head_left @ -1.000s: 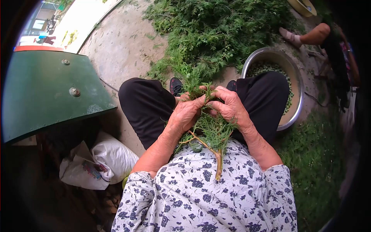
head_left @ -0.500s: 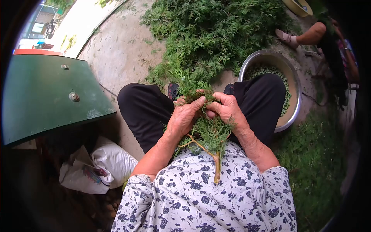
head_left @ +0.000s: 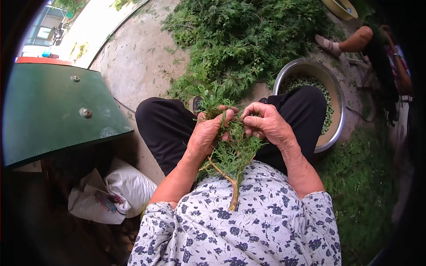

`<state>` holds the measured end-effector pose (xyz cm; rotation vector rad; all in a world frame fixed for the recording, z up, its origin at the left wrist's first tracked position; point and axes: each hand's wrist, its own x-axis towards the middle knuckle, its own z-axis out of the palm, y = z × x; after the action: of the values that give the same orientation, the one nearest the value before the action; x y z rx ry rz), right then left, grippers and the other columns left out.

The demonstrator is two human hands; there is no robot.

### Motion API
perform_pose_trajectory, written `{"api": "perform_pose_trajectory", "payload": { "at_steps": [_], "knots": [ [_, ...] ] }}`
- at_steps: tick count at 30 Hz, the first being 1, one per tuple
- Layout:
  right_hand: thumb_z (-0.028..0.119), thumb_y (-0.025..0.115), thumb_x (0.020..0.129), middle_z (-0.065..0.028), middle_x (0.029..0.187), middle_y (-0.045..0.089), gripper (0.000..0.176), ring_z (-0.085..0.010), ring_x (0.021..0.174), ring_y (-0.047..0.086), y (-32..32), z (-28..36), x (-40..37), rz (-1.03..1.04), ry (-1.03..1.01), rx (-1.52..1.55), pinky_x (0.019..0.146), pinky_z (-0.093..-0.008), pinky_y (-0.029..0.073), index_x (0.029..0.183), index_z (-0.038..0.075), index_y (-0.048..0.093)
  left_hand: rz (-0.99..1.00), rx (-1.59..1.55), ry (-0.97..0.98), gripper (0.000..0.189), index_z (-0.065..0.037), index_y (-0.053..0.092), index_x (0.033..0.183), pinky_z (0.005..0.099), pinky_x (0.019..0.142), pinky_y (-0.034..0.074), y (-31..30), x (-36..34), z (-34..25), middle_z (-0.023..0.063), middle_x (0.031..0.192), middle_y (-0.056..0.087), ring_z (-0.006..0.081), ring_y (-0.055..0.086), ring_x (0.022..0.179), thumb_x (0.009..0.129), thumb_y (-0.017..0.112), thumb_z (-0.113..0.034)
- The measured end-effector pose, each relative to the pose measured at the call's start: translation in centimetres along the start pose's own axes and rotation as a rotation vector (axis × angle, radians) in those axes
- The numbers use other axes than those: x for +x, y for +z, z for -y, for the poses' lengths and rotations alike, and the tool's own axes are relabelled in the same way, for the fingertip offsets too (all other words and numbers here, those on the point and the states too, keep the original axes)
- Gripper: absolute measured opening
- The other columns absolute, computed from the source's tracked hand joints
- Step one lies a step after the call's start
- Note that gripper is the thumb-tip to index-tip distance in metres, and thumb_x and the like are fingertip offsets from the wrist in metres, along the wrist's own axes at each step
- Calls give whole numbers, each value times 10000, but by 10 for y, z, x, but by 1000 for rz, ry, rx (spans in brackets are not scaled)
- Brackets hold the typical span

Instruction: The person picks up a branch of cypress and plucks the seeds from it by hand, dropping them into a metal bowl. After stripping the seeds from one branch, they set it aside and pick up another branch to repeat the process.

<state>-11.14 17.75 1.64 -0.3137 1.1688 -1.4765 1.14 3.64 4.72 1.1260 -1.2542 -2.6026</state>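
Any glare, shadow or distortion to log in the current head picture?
Head view: glare washes out the ground at upper left; the space under the green panel sinks into shadow; its lower edge looks bowed, probably by the lens; corners go black; left hand, right hand and branch look reasonably sharp.

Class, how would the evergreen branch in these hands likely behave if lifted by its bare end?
The evergreen branch is probably light, its wood being slender. Its bare stem looks woody, so likely stiff. The feathery sprays would probably bend and sway.
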Motion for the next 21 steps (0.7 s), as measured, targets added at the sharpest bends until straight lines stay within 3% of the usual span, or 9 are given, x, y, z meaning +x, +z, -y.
{"api": "perform_pose_trajectory", "payload": {
  "at_steps": [3,4,8,11,12,13,15,19,21],
  "knots": [
    [108,613,831,-3,647,555,148,-33,505,499,6,5,2,-24,62,-97,391,-143,325,931,19,550,9,102,-3,205,2,603,975,227,445,447,9,-1,-1,73,861,641,84,554,571,800,659,-89],
    [111,614,822,15,661,548,157,-22,525,491,10,6,3,-34,74,-140,414,-153,338,935,16,562,44,73,5,226,8,613,993,239,520,495,7,0,0,62,830,640,95,598,677,776,663,-37],
    [-20,531,776,-7,772,573,139,-59,631,527,9,-4,9,78,68,-245,505,-220,425,887,-37,613,4,127,90,288,24,613,1023,233,640,510,5,2,9,59,844,644,103,601,724,743,678,0],
    [-26,518,770,-4,780,580,197,-62,617,515,21,3,8,58,121,-229,503,-212,423,939,-44,619,16,348,166,282,29,624,1003,228,642,505,7,4,10,66,851,651,100,599,727,730,686,4],
    [81,596,801,50,725,567,149,-15,564,480,21,0,9,61,106,-257,472,-173,369,923,-2,616,6,386,170,275,23,635,993,221,640,497,5,6,12,71,860,657,98,600,727,725,690,-2],
    [81,596,801,50,725,567,149,-15,564,480,22,1,9,63,105,-257,472,-173,369,923,-2,616,4,387,171,275,23,635,993,221,640,497,4,6,13,71,860,657,98,600,727,725,690,-2],
    [76,593,808,46,717,569,142,-17,566,488,22,2,10,101,150,-230,477,-171,383,926,1,618,-8,451,313,131,15,652,870,225,565,467,3,6,16,32,775,650,77,575,670,741,661,-10],
    [19,542,820,10,739,572,180,-56,574,505,18,-4,14,97,219,-29,497,-205,428,984,-20,605,-79,371,352,97,8,644,852,228,553,466,-1,8,23,30,761,642,76,565,645,763,652,-29],
    [105,578,850,18,758,571,152,-40,582,507,12,-10,13,156,170,54,483,-181,403,968,10,591,-116,123,236,122,2,626,883,245,569,498,-2,8,18,40,783,630,95,574,618,774,668,-36]
  ]
}}
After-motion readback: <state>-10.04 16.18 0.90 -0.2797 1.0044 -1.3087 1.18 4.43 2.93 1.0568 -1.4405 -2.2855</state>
